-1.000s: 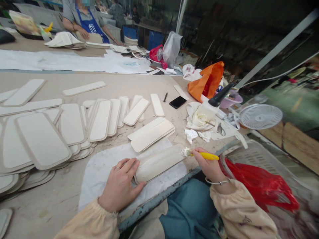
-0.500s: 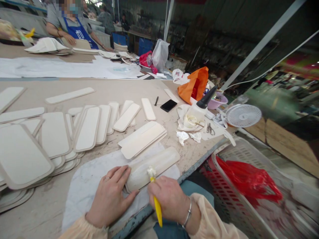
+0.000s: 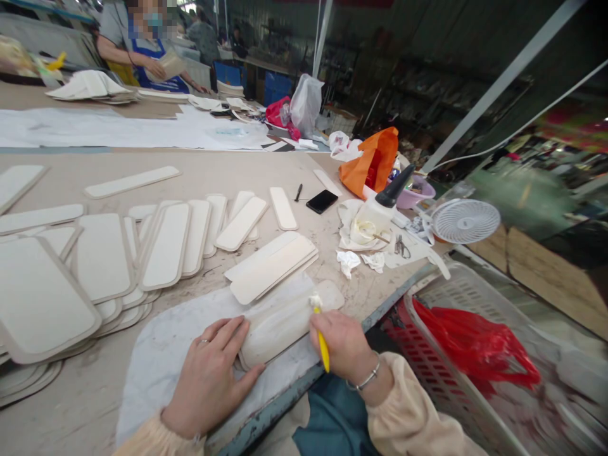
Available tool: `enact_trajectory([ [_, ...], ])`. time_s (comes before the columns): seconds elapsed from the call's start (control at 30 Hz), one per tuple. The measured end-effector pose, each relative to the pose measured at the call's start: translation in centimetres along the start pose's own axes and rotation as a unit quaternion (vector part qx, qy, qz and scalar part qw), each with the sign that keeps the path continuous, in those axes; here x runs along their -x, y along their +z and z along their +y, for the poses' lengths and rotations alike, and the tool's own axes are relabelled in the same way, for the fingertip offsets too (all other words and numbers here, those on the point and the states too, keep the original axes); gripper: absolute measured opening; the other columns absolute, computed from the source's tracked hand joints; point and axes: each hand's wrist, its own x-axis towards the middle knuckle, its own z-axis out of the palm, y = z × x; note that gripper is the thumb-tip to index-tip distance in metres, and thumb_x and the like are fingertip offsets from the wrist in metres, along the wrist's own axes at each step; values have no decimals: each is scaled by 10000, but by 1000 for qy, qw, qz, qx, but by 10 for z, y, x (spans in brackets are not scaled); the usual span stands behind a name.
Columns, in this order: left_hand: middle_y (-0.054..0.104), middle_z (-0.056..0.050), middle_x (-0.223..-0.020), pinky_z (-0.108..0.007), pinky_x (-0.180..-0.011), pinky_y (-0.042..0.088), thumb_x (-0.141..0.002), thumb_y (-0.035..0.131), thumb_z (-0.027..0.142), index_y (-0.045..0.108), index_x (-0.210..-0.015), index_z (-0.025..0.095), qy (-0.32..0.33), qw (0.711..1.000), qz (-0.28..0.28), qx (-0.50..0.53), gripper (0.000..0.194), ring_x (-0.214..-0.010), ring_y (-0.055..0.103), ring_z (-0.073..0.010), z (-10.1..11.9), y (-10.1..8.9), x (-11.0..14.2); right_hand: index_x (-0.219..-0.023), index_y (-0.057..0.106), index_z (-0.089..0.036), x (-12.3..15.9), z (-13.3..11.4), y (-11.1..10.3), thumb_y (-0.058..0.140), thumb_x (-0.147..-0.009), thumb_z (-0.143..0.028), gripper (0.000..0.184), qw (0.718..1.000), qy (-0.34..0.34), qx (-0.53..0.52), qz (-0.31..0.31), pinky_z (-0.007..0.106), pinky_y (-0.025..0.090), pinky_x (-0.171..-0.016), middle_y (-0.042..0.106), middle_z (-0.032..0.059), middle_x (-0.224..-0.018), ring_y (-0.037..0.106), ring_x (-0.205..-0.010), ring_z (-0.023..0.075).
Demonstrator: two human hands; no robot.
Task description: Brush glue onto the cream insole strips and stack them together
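My left hand (image 3: 209, 367) lies with fingers spread, pressing the left end of a long off-white panel (image 3: 280, 326) with rounded corners. The panel looks wet or glossy and rests on a white sheet (image 3: 156, 354) at the table's front edge. In my right hand (image 3: 342, 342) is a yellow-handled brush (image 3: 323, 345), its bristles clotted with white paste. The brush head touches the panel's right part. Just behind the panel lies a small stack of similar off-white panels (image 3: 273, 269).
Many finished-looking panels (image 3: 104, 253) overlap at the left. A phone (image 3: 322, 201), a glue bottle (image 3: 380, 212), scissors (image 3: 401, 247) and a white fan (image 3: 465, 220) stand to the right. A basket (image 3: 444, 380) with a red bag sits beside the table. A co-worker (image 3: 152, 60) works opposite.
The brush went from the panel's right end leftward to its middle, then back right. My left hand kept holding the panel. The view swung slightly right. The co-worker lifted a piece.
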Motion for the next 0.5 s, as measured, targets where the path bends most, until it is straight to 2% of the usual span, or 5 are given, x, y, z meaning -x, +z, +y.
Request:
enact_trajectory([
  [0.13,569,-129,-1273,-481,-901,463,-766,645,475,516,-1251,156,-2,1000,0,8,595,-1153,487,-334,1,-1,-1,-844,614,-190,-1,-44,-1,483,-875,-198,135,975,-71,-211,-6,265,439,-689,647,38,-740,589,-717,163],
  [0.2,570,-132,-1270,-481,-906,459,-761,654,456,519,-1250,158,-7,1000,-5,18,588,-1156,485,-331,4,-4,-2,-877,624,-196,-1,-56,-4,455,-917,-242,179,931,-3,-365,-6,249,444,-702,647,23,-763,590,-721,143],
  [0.27,567,-132,-1274,-482,-908,456,-749,665,450,524,-1251,162,-16,999,-14,29,596,-1160,482,-331,7,-8,-2,-871,621,-192,-3,-59,-3,431,-944,-318,239,867,120,-484,-9,232,425,-609,580,-7,-667,540,-619,122],
  [0.37,564,-129,-1279,-484,-901,455,-720,682,475,535,-1249,172,-36,998,-24,46,627,-1166,475,-337,10,-12,-3,-828,598,-184,-6,-52,6,451,-929,-414,290,789,230,-567,-53,223,336,-482,419,-54,-541,401,-496,105],
  [0.5,558,-123,-1290,-486,-904,446,-709,688,496,536,-1255,179,-55,996,-28,58,648,-1176,463,-340,12,-13,-3,-802,599,-185,-3,-29,12,506,-888,-445,289,801,268,-533,-48,229,296,-470,390,-55,-539,363,-497,104],
])
